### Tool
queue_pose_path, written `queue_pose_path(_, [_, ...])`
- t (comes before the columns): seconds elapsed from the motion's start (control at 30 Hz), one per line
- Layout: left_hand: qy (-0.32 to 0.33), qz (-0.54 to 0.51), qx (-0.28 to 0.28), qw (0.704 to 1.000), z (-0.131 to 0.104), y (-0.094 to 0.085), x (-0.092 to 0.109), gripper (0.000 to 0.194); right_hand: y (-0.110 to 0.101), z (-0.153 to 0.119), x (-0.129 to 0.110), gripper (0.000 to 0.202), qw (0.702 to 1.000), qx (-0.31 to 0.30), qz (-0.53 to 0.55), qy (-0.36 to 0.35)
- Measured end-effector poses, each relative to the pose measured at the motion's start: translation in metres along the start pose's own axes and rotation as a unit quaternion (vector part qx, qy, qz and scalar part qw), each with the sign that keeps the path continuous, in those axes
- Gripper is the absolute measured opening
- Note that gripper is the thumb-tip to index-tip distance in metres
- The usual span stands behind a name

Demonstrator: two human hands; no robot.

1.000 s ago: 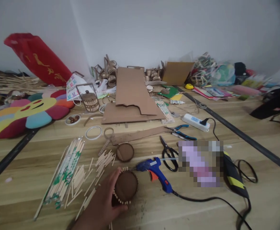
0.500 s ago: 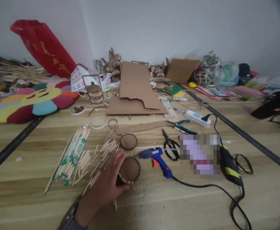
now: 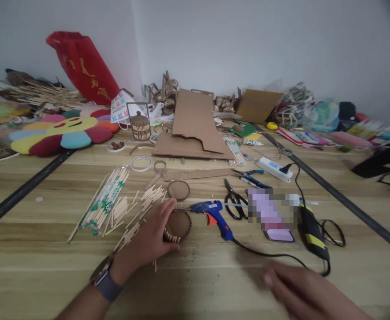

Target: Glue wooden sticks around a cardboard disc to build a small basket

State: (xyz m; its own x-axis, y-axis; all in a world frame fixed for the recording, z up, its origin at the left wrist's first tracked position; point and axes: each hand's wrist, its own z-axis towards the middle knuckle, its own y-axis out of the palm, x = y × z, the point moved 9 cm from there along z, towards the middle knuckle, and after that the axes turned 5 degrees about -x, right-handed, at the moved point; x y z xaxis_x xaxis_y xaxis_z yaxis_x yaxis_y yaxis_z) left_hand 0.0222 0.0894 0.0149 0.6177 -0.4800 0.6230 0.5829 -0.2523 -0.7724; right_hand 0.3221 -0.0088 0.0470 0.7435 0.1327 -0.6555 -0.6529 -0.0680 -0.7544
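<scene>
My left hand (image 3: 150,235), with a watch on the wrist, curves its thumb and fingers around the left side of a round cardboard base (image 3: 178,224). Short pale sticks line part of the base's rim. Just beyond it lies a second cardboard ring (image 3: 178,190) with a dark edge. A blue hot glue gun (image 3: 217,214) rests to the right, its nozzle close to the held base. My right hand (image 3: 301,284) is at the lower right above the table, smeared by motion, so its grip is unclear. Loose cut sticks (image 3: 152,196) are scattered left of the base.
Left lies a plastic-wrapped bundle of sticks (image 3: 106,200). Scissors (image 3: 235,200), pliers (image 3: 250,172), a partly blurred phone (image 3: 278,234) and a power strip (image 3: 274,169) lie right. The glue gun's black cord (image 3: 268,253) crosses the table. Cardboard sheets (image 3: 193,120) stand behind.
My right hand has come into view at the lower right. My left hand stays at the round base, and the camera view has shifted slightly.
</scene>
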Motion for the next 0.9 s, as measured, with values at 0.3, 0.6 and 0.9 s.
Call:
queue_pose_path(0.3, [-0.013,-0.008,-0.004,1.0,0.0,-0.001,-0.002,0.112,0.045,0.12,-0.034,0.015,0.985,-0.086,-0.119,0.092])
queue_pose_path(0.6, [-0.016,-0.007,0.036,0.999,0.004,-0.014,-0.006,0.111,0.049,0.118,-0.025,0.025,0.946,-0.086,0.304,0.074])
queue_pose_path(0.9, [-0.02,-0.002,0.055,0.998,0.004,-0.014,-0.008,0.113,0.065,0.106,-0.018,0.04,0.945,-0.051,0.312,0.084])
